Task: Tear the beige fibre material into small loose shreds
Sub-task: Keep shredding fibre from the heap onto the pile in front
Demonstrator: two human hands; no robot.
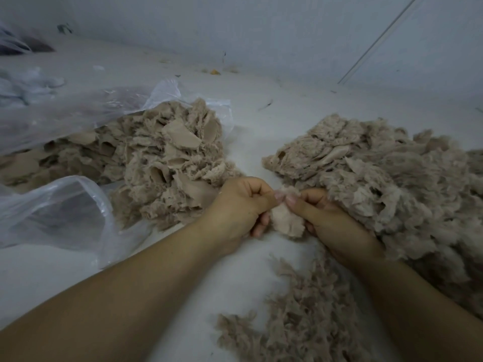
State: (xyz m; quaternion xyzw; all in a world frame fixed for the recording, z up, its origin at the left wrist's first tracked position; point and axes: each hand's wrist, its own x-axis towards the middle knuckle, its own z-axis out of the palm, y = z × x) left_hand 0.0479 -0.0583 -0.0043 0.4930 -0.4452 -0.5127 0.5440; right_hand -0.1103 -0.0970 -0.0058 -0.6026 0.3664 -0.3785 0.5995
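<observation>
Head view. Your left hand point(239, 205) and right hand point(322, 218) meet at centre, each pinching one edge of a single tuft of beige fibre point(286, 222); thumbs and forefingers are closed on its upper margin, almost touching, and the tuft hangs between the palms above the pale floor point(261, 118). To the left lies the untorn stock point(167, 158), a heap of larger flat-faced pieces spilling from a clear plastic bag point(65, 205). To the right is a fluffier heap of shreds point(386, 178), touching your right wrist, and more loose shreds point(295, 317) lie between your forearms.

The material looks very light, soft and limp, with no stiffness to resist the pull; it should part along its fibres rather than snap. The flat smooth faces may slip, so take hold at a ragged edge, fingertips close together, and draw the hands apart. Wide grips would likely only stretch the piece.
</observation>
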